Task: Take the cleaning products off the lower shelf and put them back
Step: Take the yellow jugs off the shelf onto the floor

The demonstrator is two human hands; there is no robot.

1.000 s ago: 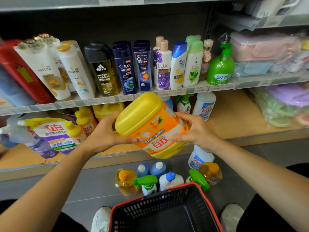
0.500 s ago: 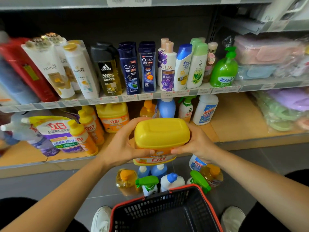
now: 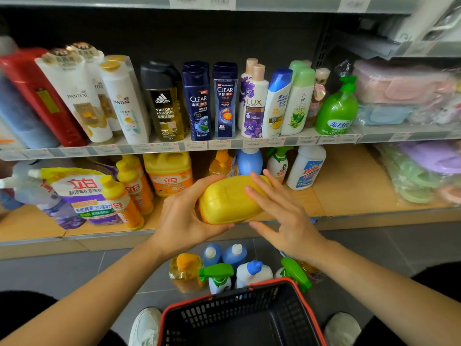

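A smooth, rounded yellow plastic detergent jug (image 3: 229, 198) is held tilted at the front of the wood-grain lower shelf (image 3: 349, 191), near a matching orange-labelled jug (image 3: 169, 173). The left grip (image 3: 184, 218) curls round its moulded top, thumb beneath. The right grip (image 3: 287, 216) is spread, its straight fingers lying on the jug's right side. Below, capped and trigger-spray floor bottles (image 3: 234, 265) stand on grey tiles behind a red-rimmed black mesh basket (image 3: 224, 312).

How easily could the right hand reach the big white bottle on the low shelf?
Probably easily: the right hand is open and the white bottle stands just beyond it, nothing between.
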